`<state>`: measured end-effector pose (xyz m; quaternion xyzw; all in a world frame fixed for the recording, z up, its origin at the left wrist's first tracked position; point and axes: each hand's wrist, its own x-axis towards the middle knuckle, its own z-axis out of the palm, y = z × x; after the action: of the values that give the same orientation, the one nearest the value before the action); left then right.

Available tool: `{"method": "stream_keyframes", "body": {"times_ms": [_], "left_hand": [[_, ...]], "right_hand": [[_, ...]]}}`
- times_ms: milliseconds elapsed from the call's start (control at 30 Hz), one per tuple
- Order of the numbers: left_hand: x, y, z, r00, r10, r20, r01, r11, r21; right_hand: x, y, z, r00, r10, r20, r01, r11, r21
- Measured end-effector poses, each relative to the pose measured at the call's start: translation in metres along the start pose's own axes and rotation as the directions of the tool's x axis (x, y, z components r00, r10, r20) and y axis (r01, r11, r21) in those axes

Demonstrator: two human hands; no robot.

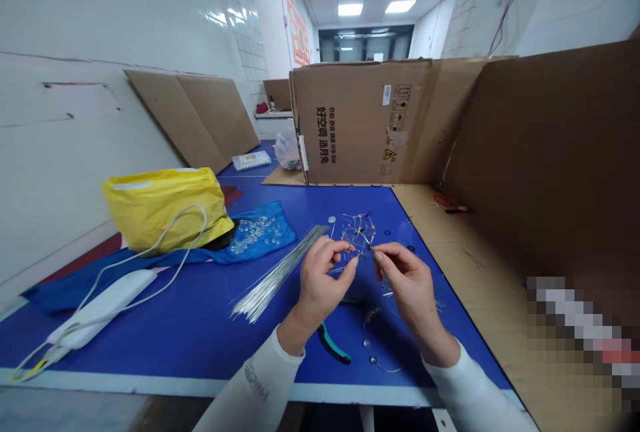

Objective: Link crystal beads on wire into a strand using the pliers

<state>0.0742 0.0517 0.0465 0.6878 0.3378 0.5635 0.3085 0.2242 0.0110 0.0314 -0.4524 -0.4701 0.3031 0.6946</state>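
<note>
Between my two hands is a small openwork wire piece [361, 231] with what look like beads along it. My left hand [325, 272] pinches its left side with thumb and fingers. On its right side my right hand [407, 279] has thumb and forefinger pressed together on a wire end. Left of my hands lies a bundle of straight metal wires [280, 275]. Beneath them are pliers with teal-and-black handles [334, 344], their head partly hidden by my left hand. A loose wire with clear beads [370, 349] rests near the table's front edge.
Clear beads [257, 232] lie on a blue cloth [286, 222] beside a yellow bag [167, 209]. A white power strip [107, 305] with its cord is at left. Cardboard walls [360, 125] stand behind and on the right of the blue table [200, 332].
</note>
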Motion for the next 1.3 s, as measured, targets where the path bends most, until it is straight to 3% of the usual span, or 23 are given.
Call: {"method": "stream_keyframes", "body": {"times_ms": [333,600,800,1300], "left_hand": [[-0.007,0.002,0.000,0.991,0.127,-0.032,-0.125,0.990,0.068],[-0.001,-0.002,0.005,0.999,-0.049,0.022,0.048,0.998,0.029],[0.001,-0.008,0.008,0.974,-0.211,0.078,0.219,0.970,-0.104],[0.003,-0.021,0.010,0.932,-0.323,0.166,0.346,0.929,-0.131]], "right_hand": [[-0.002,0.008,-0.001,1.000,0.002,0.008,-0.003,0.990,0.139],[-0.004,0.000,-0.002,0.997,0.077,0.016,-0.079,0.978,0.194],[-0.005,0.000,-0.004,0.994,0.103,0.030,-0.106,0.979,0.177],[0.006,0.013,-0.008,0.987,0.158,0.028,-0.160,0.974,0.161]]}}
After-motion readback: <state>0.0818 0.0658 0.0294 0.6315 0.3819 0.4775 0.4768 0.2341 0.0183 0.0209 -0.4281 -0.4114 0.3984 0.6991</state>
